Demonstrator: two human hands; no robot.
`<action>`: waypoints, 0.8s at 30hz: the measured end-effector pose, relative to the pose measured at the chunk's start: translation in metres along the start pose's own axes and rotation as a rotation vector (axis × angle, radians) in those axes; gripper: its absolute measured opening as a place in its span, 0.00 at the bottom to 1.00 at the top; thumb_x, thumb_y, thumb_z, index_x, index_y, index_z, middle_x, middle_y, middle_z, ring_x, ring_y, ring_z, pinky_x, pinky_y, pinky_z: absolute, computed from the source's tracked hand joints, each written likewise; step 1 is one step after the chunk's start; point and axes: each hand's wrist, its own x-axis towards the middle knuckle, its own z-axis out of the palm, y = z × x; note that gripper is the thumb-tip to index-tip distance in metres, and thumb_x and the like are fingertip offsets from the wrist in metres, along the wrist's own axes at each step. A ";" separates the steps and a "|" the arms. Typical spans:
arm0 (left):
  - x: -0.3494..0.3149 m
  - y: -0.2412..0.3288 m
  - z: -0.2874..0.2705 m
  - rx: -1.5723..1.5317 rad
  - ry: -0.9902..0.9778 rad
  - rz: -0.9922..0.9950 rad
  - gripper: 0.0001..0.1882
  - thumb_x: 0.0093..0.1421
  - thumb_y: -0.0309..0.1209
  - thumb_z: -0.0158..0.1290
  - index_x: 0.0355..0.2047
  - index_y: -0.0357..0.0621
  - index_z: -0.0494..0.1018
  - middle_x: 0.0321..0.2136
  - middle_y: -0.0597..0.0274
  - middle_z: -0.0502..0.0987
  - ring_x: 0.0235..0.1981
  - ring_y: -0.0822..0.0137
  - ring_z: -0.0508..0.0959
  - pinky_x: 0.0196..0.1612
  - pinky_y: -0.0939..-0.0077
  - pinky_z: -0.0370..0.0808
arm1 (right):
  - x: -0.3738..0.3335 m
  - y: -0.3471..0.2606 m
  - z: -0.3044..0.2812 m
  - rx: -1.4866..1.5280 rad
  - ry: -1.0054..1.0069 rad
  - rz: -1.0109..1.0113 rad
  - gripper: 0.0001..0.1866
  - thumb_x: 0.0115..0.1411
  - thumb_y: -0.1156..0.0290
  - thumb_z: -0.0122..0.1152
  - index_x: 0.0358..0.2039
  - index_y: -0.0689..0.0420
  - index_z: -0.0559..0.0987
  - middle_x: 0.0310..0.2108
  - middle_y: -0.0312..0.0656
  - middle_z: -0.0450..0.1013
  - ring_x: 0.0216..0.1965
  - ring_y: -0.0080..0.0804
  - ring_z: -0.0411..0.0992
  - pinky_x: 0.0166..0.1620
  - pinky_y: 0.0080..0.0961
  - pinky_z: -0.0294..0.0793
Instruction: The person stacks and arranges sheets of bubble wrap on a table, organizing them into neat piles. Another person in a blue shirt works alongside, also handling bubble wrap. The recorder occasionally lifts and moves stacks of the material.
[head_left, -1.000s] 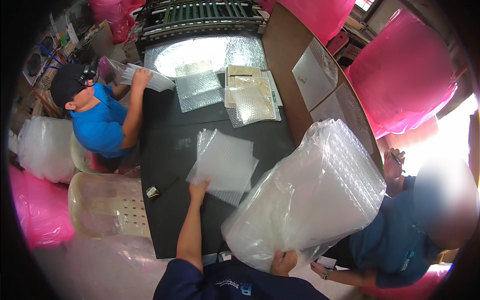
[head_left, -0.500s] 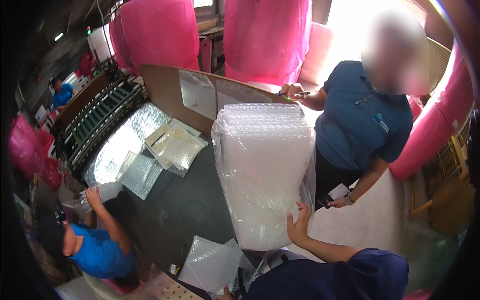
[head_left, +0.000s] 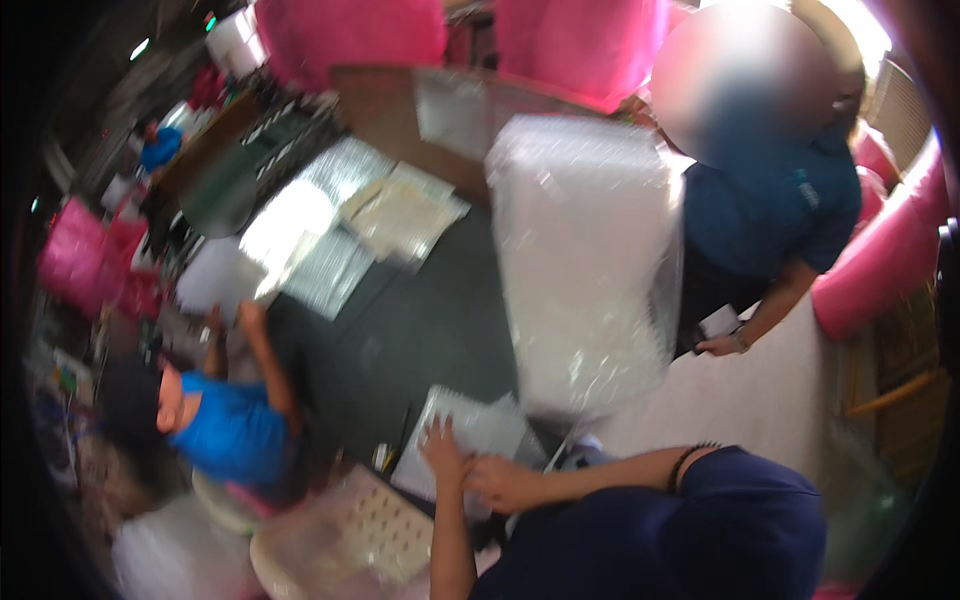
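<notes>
My left hand lies with fingers spread on flat bubble-wrap bags at the table's near edge. My right hand is close against my left wrist, its fingers curled over the lower part of the same bags. What those fingers hold, if anything, is hidden and blurred. Just beyond my hands, a large clear plastic sack full of stacked bubble-wrap bags lies on the dark table.
Silvery bubble sheets and cream padded envelopes lie on the table's far left. A co-worker in bright blue sits at left, holding white sheets. Another co-worker stands at right. A perforated cream chair is near me.
My right hand has left the large sack and come down beside my left hand on the bubble-wrap bags. The view has shifted. The seated co-worker's hands have moved.
</notes>
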 end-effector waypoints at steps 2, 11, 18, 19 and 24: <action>0.015 -0.023 0.045 0.131 -0.053 0.016 0.48 0.33 0.42 0.67 0.56 0.52 0.58 0.57 0.59 0.58 0.60 0.58 0.56 0.60 0.46 0.50 | 0.007 0.010 -0.001 0.077 -0.115 0.045 0.17 0.48 0.71 0.54 0.41 0.58 0.72 0.44 0.55 0.64 0.46 0.53 0.63 0.50 0.42 0.63; -0.076 0.006 -0.040 -0.158 -0.053 0.179 0.15 0.43 0.31 0.59 0.32 0.48 0.70 0.29 0.59 0.71 0.35 0.58 0.74 0.36 0.64 0.68 | 0.100 0.104 -0.002 -0.150 -0.120 0.278 0.19 0.48 0.78 0.51 0.43 0.55 0.72 0.42 0.43 0.69 0.45 0.42 0.66 0.46 0.39 0.65; -0.175 -0.021 -0.080 -0.588 0.177 -0.147 0.15 0.50 0.27 0.55 0.40 0.49 0.70 0.35 0.58 0.75 0.33 0.58 0.77 0.39 0.65 0.71 | 0.119 0.165 0.095 -0.571 -0.118 -0.163 0.25 0.51 0.73 0.52 0.53 0.49 0.68 0.46 0.37 0.70 0.52 0.36 0.63 0.60 0.49 0.50; -0.186 -0.026 -0.077 -0.631 0.307 -0.145 0.16 0.51 0.26 0.54 0.42 0.50 0.70 0.35 0.57 0.76 0.33 0.58 0.77 0.41 0.65 0.71 | 0.121 0.168 0.101 -0.600 -0.101 -0.217 0.26 0.51 0.72 0.52 0.54 0.48 0.68 0.46 0.37 0.69 0.53 0.36 0.62 0.62 0.50 0.47; -0.236 -0.070 -0.068 -0.625 0.318 -0.289 0.17 0.54 0.21 0.50 0.44 0.50 0.73 0.35 0.55 0.76 0.30 0.58 0.77 0.42 0.67 0.73 | 0.149 0.119 0.048 -0.645 -0.713 0.058 0.20 0.43 0.73 0.60 0.40 0.49 0.75 0.37 0.37 0.72 0.48 0.37 0.67 0.57 0.44 0.55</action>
